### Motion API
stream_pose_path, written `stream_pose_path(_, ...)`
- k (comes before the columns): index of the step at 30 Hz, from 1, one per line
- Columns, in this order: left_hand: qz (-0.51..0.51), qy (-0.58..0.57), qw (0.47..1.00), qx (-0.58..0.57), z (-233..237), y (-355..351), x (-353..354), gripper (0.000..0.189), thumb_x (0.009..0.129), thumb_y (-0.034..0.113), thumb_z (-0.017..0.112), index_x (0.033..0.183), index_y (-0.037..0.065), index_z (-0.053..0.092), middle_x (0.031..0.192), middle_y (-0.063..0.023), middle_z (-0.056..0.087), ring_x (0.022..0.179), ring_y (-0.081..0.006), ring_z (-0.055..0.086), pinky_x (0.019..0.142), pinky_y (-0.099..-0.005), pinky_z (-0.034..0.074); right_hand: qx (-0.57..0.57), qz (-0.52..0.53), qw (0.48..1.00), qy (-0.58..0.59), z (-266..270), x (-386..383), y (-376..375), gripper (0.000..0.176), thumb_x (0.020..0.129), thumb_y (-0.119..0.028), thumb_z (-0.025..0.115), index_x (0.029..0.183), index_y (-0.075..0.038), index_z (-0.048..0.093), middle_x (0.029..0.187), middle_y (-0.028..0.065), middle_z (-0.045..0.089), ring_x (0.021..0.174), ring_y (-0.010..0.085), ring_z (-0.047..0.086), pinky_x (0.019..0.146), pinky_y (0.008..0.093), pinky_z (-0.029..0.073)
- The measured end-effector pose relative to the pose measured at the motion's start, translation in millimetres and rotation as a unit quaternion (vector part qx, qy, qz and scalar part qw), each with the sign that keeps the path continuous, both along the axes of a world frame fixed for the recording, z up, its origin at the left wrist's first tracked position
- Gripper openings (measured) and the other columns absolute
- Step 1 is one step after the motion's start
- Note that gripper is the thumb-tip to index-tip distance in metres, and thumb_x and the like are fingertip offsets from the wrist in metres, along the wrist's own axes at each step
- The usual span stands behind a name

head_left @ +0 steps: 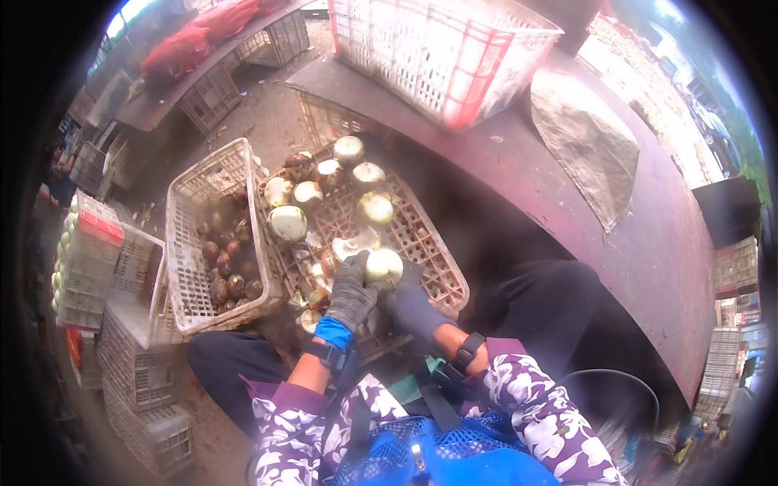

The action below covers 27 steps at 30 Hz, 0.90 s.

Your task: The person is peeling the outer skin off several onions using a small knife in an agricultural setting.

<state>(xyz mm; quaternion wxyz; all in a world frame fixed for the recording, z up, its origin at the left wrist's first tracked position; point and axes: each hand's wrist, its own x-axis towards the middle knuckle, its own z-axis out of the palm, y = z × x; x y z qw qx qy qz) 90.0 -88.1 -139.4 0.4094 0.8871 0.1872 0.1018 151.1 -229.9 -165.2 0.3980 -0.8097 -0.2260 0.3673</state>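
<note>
A pale, round peeled onion point(384, 266) is gripped by my left hand point(354, 292), which wears a grey glove with its fingers curled round the near side. My right hand point(415, 309), in a dark glove, is closed right beside the onion. Motion blur and its own fingers hide what it holds; a dark flat shape shows at its fingertips. Under both hands is an upturned lattice crate point(442, 279). On it lie several peeled onions point(375, 207) and loose peelings point(318, 279), mostly along the left and far side.
To the left, a white crate point(182, 267) holds several dark, unpeeled bulbs point(235, 285). Ahead on the right, a reddish board point(478, 162) carries a red and white crate point(429, 65) and a cloth sack point(587, 146). More stacked crates point(134, 356) stand at far left.
</note>
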Motion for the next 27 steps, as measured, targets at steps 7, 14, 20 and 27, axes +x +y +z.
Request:
stream_pose_path(7,-0.017,-0.053,0.994,-0.095,0.2,2.3,7.8,0.062,0.075,0.023,0.077,0.127,0.003,0.051,0.116,-0.0193,0.055,0.106,-0.033,0.056,0.092,-0.0388,0.047,-0.015,0.001,0.999,-0.052,11.9,-2.8,0.1,0.03,0.086,-0.02,0.056,0.096,0.007,0.063,0.092,0.0307,0.063,0.091,0.0447,0.062,0.079,0.0468,0.05)
stream_pose_path(14,0.002,-0.007,1.0,0.03,0.3,-3.8,9.4,0.057,0.08,0.03,0.071,0.126,0.003,0.051,0.116,-0.0186,0.055,0.105,-0.0321,0.057,0.092,-0.0395,0.046,0.016,-0.018,1.0,-0.005,3.6,1.0,-0.6,0.031,0.086,-0.021,0.056,0.098,0.006,0.065,0.088,0.0271,0.066,0.083,0.0398,0.066,0.074,0.0448,0.052)
stream_pose_path(20,0.028,-0.042,0.997,-0.055,1.2,-4.9,0.9,0.056,0.081,0.023,0.073,0.127,0.0,0.05,0.117,-0.0188,0.054,0.109,-0.0306,0.055,0.096,-0.0382,0.044,0.107,-0.083,0.956,0.262,18.8,1.5,-1.2,0.029,0.084,-0.02,0.059,0.094,0.006,0.065,0.075,0.0156,0.066,0.068,0.02,0.062,0.062,0.0357,0.05)
stream_pose_path(27,0.022,-0.064,0.994,-0.088,-14.4,0.7,-3.6,0.058,0.081,0.021,0.072,0.131,0.001,0.048,0.119,-0.018,0.053,0.11,-0.0279,0.054,0.096,-0.0372,0.044,0.091,-0.019,0.995,0.042,0.4,3.4,-8.2,0.028,0.085,-0.021,0.057,0.095,0.004,0.064,0.075,0.0109,0.063,0.064,0.0175,0.06,0.059,0.0312,0.048)
